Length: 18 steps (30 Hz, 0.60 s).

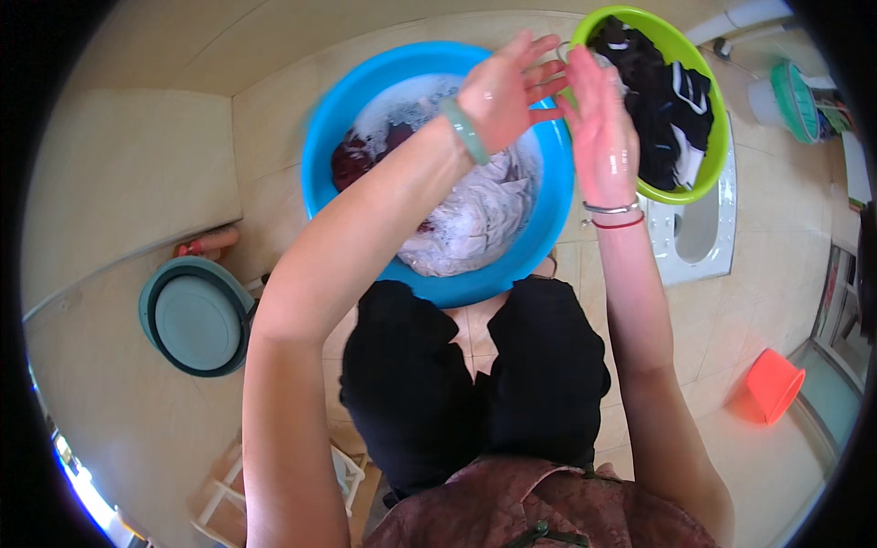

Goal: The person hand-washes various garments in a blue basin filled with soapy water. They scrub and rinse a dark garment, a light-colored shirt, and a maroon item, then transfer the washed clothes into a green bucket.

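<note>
Pale wet cloth (475, 219) lies in the blue basin (438, 292), below the left hand (513, 96) and nearer to the body.
Dark red cloth (352, 163) is in the same basin, to the left of this hand. Left hand is raised above the basin, and the right hand (603, 128) is just beside it; both are open and wet, with no grip visible. Right of the right hand, the green basin (722, 128) carries black-and-white clothes (649, 110).
</note>
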### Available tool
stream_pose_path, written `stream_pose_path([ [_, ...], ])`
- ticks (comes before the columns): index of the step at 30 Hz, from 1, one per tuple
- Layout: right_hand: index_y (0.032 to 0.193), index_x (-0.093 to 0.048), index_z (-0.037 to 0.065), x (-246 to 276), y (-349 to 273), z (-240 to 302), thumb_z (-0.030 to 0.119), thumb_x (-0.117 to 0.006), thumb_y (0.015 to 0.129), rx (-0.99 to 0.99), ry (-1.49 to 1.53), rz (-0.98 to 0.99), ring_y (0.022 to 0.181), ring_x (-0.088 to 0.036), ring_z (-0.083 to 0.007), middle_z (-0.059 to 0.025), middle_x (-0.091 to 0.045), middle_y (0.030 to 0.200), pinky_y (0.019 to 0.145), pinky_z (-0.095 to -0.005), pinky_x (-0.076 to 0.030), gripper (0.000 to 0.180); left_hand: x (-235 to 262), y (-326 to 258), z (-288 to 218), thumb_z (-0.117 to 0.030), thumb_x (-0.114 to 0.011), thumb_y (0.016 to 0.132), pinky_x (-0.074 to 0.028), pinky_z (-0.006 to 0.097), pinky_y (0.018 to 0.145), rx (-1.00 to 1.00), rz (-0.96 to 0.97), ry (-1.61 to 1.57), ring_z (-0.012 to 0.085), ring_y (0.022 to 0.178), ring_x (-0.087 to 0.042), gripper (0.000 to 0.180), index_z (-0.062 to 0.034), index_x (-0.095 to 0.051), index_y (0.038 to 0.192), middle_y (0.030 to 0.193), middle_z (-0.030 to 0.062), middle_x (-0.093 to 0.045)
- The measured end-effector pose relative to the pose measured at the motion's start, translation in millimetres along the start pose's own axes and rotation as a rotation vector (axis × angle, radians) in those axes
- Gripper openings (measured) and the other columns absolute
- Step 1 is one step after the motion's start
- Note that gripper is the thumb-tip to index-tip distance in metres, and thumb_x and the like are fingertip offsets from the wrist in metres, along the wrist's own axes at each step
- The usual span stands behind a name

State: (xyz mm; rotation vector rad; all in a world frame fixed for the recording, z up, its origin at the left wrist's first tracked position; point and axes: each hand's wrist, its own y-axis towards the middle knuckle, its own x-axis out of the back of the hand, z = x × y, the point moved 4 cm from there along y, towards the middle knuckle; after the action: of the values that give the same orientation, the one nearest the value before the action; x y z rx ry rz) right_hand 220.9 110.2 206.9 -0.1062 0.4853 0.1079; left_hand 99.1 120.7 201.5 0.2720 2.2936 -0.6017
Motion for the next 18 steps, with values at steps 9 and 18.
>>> stream_pose_path([
  [9,0.141,-0.043,0.013,0,-40,-198,0.045,-0.072,0.077,-0.118,-1.184,0.837,0.137,-0.033,-0.0338,-0.0163,-0.032,0.151,0.112,-0.0427,-0.028,0.077,196,-101,47,-0.038,-0.049,0.098,-0.029,0.045,0.11,0.192,-0.381,0.521,0.0231,0.134,-0.036,0.057,-0.013,-0.034,0.147,0.148,0.009,-0.036],
  [18,0.144,-0.033,0.024,26,-93,-284,0.003,-0.041,0.09,0.04,-1.849,1.094,0.121,-0.048,-0.0341,-0.0158,-0.046,0.137,0.092,-0.0582,-0.043,0.059,263,-126,106,-0.041,-0.067,0.083,-0.015,0.06,0.111,0.43,-0.279,2.072,0.0285,0.146,-0.014,0.075,-0.0377,-0.028,0.147,0.157,0.0081,-0.02],
])
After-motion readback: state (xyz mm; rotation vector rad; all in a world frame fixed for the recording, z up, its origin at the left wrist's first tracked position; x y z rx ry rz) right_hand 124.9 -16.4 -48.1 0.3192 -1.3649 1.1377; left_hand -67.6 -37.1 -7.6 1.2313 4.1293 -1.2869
